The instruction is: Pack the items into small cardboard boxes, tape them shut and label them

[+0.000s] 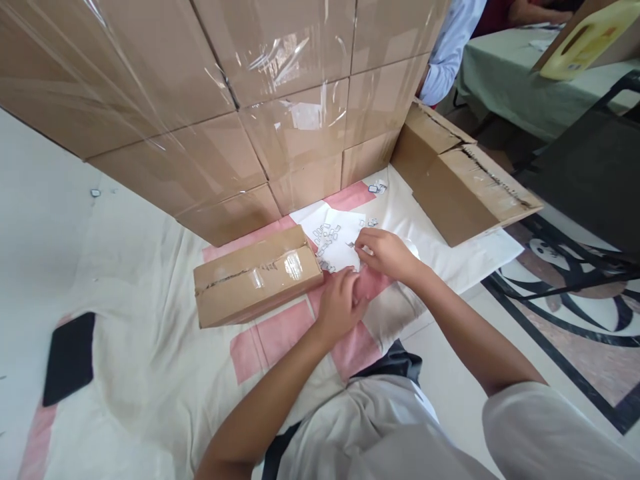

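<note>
White paper [341,257] lies on the cloth in front of me, with several small flat pieces with dark outlines [326,235] spread over its left side. My right hand [383,253] is over the paper's right edge, thumb and forefinger pinched on a small dark-edged piece [351,245] too small to name. Beside the paper's near edge my left hand [343,303] is curled, its fingertips close to the sheet. Whether it holds anything is hidden. More such small pieces [373,222] lie just beyond my right hand.
A taped cardboard box [257,277] sits left of the paper. Behind rises a wall of wrapped cartons [295,120]. An open carton [455,180] stands at right, near a black chair [590,167]. A black tablet-like slab [70,360] lies far left. Another person's sleeve [450,53] shows behind.
</note>
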Demonstrator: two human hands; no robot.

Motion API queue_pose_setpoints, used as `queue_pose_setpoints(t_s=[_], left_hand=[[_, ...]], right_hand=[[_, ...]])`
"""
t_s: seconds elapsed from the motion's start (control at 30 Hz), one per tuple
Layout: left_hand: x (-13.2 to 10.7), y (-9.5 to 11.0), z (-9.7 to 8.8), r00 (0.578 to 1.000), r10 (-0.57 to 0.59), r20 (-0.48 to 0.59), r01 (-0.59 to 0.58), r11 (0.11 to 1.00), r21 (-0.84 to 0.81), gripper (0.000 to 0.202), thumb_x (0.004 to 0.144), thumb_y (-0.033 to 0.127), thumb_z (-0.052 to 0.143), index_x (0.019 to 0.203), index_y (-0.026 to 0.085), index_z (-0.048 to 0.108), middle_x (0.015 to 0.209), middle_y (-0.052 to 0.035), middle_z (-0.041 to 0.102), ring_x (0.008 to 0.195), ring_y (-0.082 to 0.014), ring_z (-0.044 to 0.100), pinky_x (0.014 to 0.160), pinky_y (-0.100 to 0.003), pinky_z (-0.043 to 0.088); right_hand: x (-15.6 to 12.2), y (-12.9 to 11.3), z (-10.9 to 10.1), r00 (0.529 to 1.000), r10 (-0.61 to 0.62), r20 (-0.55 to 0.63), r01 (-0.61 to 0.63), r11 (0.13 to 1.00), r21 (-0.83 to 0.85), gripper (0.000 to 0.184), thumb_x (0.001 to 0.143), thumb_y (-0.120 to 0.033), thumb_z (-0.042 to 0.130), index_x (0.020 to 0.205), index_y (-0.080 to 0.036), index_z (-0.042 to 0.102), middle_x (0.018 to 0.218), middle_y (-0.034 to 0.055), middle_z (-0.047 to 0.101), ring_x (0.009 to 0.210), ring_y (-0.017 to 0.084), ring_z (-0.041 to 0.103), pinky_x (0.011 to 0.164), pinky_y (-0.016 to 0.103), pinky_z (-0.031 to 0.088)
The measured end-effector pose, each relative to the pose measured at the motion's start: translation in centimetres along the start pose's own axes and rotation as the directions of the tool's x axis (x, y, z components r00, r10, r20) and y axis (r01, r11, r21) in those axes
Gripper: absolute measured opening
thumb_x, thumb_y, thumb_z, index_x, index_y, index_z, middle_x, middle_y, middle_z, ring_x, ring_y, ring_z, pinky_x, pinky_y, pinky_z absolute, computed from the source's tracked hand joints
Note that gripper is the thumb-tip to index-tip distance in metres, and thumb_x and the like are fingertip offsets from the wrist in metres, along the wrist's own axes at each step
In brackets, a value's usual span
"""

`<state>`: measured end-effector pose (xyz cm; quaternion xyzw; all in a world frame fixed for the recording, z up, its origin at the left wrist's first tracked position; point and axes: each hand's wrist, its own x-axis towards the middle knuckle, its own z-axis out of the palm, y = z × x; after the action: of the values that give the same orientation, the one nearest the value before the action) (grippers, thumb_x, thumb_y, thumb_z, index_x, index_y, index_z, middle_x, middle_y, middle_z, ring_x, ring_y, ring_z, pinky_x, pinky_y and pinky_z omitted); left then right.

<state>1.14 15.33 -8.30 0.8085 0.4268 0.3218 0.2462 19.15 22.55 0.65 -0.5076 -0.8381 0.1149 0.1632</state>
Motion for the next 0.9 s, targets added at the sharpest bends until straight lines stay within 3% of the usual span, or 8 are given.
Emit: queue_pose_setpoints(t_s=[0.1,0.13,0.2,0.27,0.33,0.57,0.7,0.9], left_hand=[[-0.3,0.3,-0.4,0.983,-0.117,-0.144,0.095,0.984,-0.152,0.049,0.106,0.037,0.044,0.149,0.018,0.030,0.117,-0.0138,0.067,0.088,-0.0168,0.070,0.077,-0.031,0.059],[-0.4,0.3,-0.5,0.974,-0.142,-0.179,0.103,0.972,-0.212,0.047,0.106,0.037,0.044,0.148,0.019,0.032,0.108,-0.0093,0.069,0.075,-0.0133,0.066,0.069,-0.027,0.056],[-0.6,0.3,-0.7,0.958,-0.161,-0.236,0.086,0.950,-0.299,0.033,0.105,0.038,0.049,0.133,0.020,0.051,0.091,-0.0020,0.069,0.064,-0.0101,0.060,0.064,-0.023,0.052],[-0.7,0.1,-0.9,0.949,-0.155,-0.274,0.064,0.948,-0.312,0.021,0.103,0.038,0.054,0.107,0.019,0.063,0.080,0.0002,0.068,0.063,-0.0099,0.059,0.065,-0.022,0.050],[-0.7,0.1,-0.8,0.949,-0.137,-0.284,0.057,0.961,-0.272,0.021,0.101,0.037,0.056,0.095,0.019,0.065,0.076,0.0004,0.068,0.062,-0.0101,0.058,0.065,-0.023,0.049],[-0.5,-0.4,-0.6,0.929,-0.168,-0.330,0.151,0.986,-0.076,0.025,0.105,0.034,0.045,0.105,0.017,0.064,0.077,-0.0003,0.069,0.065,-0.0111,0.061,0.068,-0.023,0.049],[0.5,-0.9,-0.8,0.976,-0.114,-0.186,0.135,0.985,0.109,0.020,0.102,0.030,0.053,0.101,0.021,0.071,0.087,-0.0034,0.075,0.079,-0.0154,0.068,0.075,-0.026,0.050],[2.7,-1.0,0.5,0.979,-0.203,-0.009,0.191,0.904,0.383,0.021,0.097,0.016,0.054,0.090,0.018,0.074,0.088,-0.0110,0.073,0.092,-0.0231,0.068,0.071,-0.031,0.051]], right_hand=[[-2.5,-0.5,-0.9,0.993,-0.117,-0.003,0.114,0.963,0.242,0.018,0.099,-0.017,0.052,0.088,-0.018,0.065,0.090,0.0060,0.067,0.079,0.018,0.059,0.071,0.029,0.042],[-3.1,-0.7,-1.1,0.986,-0.164,0.018,0.152,0.943,0.295,0.018,0.100,-0.017,0.051,0.089,-0.018,0.065,0.090,0.0053,0.067,0.079,0.017,0.059,0.072,0.029,0.042],[-4.1,-1.1,-1.3,0.969,-0.241,0.056,0.211,0.922,0.325,0.019,0.102,-0.016,0.050,0.092,-0.018,0.066,0.091,0.0052,0.067,0.081,0.017,0.060,0.074,0.029,0.042],[-4.6,-1.4,-1.3,0.964,-0.258,0.065,0.235,0.941,0.245,0.021,0.103,-0.016,0.048,0.094,-0.017,0.067,0.092,0.0062,0.068,0.084,0.019,0.061,0.077,0.031,0.041],[-4.7,-1.4,-1.2,0.975,-0.217,0.048,0.210,0.971,0.117,0.023,0.104,-0.018,0.048,0.093,-0.017,0.068,0.092,0.0071,0.069,0.086,0.020,0.060,0.078,0.032,0.040],[-3.8,0.5,-2.9,0.991,0.074,-0.116,-0.096,0.975,-0.202,0.026,0.102,-0.014,0.047,0.088,-0.014,0.068,0.092,0.0093,0.069,0.082,0.021,0.060,0.072,0.033,0.035],[-2.2,0.3,-2.4,0.981,0.155,-0.121,-0.165,0.983,-0.085,0.018,0.100,-0.018,0.054,0.092,-0.016,0.070,0.098,0.0081,0.071,0.090,0.021,0.063,0.071,0.031,0.036],[2.7,-3.5,3.0,0.981,0.165,-0.106,-0.134,0.958,0.252,0.017,0.100,-0.018,0.056,0.097,-0.019,0.073,0.103,0.0052,0.071,0.094,0.019,0.065,0.076,0.028,0.041]])
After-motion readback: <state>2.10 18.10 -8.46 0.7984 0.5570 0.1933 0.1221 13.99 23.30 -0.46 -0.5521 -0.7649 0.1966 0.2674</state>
